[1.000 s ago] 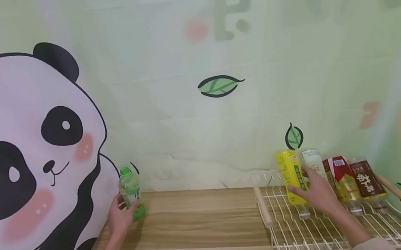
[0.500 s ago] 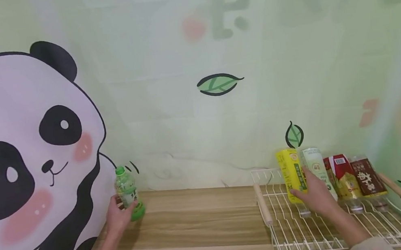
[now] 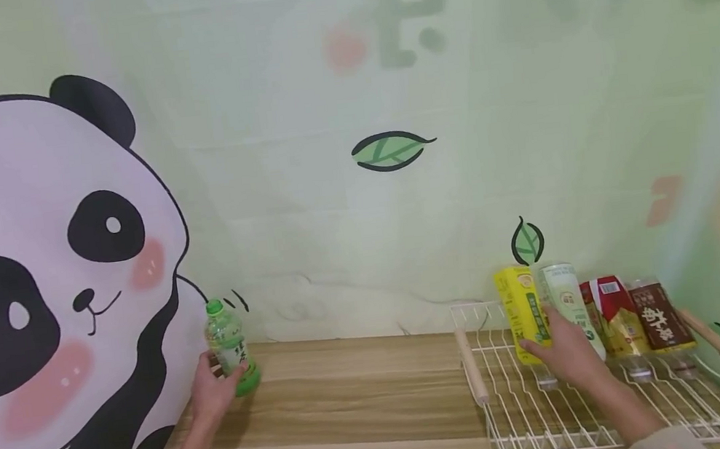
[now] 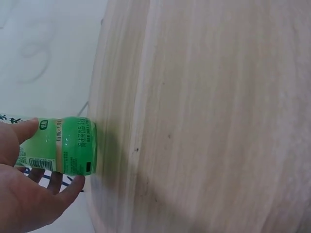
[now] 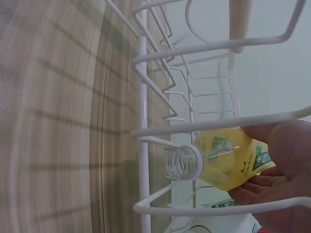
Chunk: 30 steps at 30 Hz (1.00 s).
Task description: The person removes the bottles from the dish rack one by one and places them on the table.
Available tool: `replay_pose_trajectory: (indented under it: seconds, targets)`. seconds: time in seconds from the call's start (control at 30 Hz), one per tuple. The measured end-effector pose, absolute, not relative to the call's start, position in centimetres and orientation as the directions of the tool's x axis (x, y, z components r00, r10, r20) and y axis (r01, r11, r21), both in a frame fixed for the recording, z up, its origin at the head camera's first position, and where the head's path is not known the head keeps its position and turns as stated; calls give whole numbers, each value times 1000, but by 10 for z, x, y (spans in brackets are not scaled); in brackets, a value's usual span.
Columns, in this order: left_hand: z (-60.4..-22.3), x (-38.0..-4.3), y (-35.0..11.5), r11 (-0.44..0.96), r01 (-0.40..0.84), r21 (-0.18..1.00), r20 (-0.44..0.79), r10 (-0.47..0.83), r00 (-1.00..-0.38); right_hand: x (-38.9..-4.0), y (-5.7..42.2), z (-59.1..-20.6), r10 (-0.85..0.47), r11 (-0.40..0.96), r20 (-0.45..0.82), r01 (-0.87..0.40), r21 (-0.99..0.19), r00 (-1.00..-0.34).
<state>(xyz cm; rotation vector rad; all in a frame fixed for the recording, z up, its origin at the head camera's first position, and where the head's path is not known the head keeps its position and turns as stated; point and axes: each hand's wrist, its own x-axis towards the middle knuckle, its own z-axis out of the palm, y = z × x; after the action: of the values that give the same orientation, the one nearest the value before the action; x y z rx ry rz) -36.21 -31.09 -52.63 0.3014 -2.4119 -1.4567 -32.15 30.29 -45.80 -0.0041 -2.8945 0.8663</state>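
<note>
The left hand's [image 3: 214, 387] grip pinches a green bottle [image 3: 237, 354] at the worktop's [image 3: 351, 394] left; the right hand's [image 3: 569, 345] grip holds a yellow bottle [image 3: 519, 310], neck down, in a wire rack [image 3: 472, 370].

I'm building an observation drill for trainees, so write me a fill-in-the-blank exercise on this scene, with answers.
1. The left hand holds a green plastic bottle with its green cap at the ____, not the bottom.
2. The right hand grips a yellow-labelled plastic bottle whose bare threaded neck points ____, not up.
3. Counting that one, ____ bottles are at the white wire rack.
4. In the head view, the brown-labelled plastic bottle is just to the ____ of the red-and-gold-labelled one.
Missing words: top; down; four; right.
</note>
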Motion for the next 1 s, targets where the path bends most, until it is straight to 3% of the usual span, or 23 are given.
replay_pose_trajectory:
  seconds: [0.47, 0.63, 0.83, 1.0]
  targets:
    - [-511, -344, -312, 668, -99, 738, 108, -261, -959, -322, 302, -460, 37, 849, 115, -29, -527, -993]
    - [-490, -322, -304, 722, -33, 691, 115, -155, -981, -320, 305, -456, 30, 833, 102, -31, -552, -994]
    - [-455, -295, -283, 754, 69, 653, 77, 25, -997, -315, 302, -445, -18, 826, 216, -136, -546, -976]
    - [-427, -282, -247, 798, 89, 596, 41, 80, -996, -309, 286, -427, -42, 828, 313, -209, -520, -949]
